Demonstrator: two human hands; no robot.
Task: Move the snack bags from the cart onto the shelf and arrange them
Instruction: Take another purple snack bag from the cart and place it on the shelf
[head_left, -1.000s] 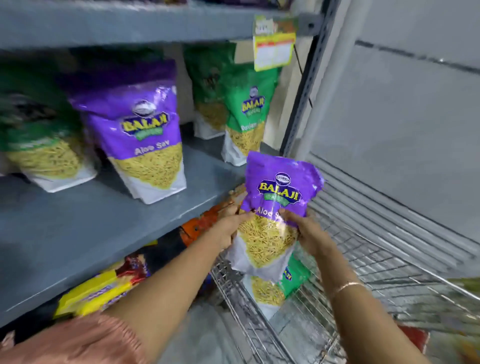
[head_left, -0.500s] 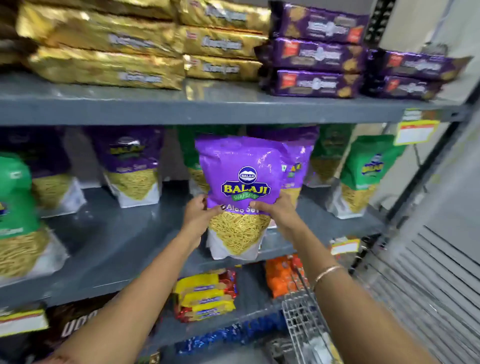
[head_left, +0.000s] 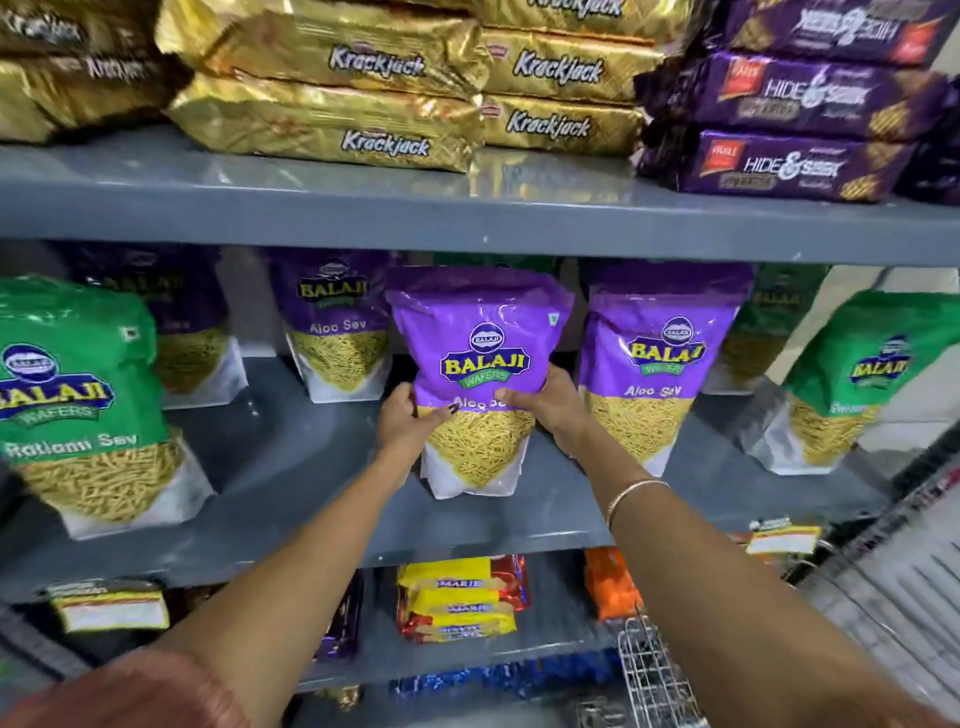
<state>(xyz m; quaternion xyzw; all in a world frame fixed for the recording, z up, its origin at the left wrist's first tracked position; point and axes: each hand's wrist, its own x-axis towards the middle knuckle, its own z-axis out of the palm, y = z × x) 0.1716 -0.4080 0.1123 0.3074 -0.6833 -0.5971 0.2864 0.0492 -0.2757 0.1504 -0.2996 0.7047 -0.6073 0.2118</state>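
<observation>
- Purple foil Aloo Sev snack bag (head_left: 480, 374) stands upright on the grey metal shelf (head_left: 291, 467), between two matching purple bags.
- Left hand (head_left: 408, 423) clasps its left edge.
- Right hand (head_left: 545, 402) clasps its right edge.

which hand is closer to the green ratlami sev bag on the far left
Left. The left hand grips the held purple bag's left edge, toward the green Ratlami Sev bag; the right hand is farther right.
</observation>
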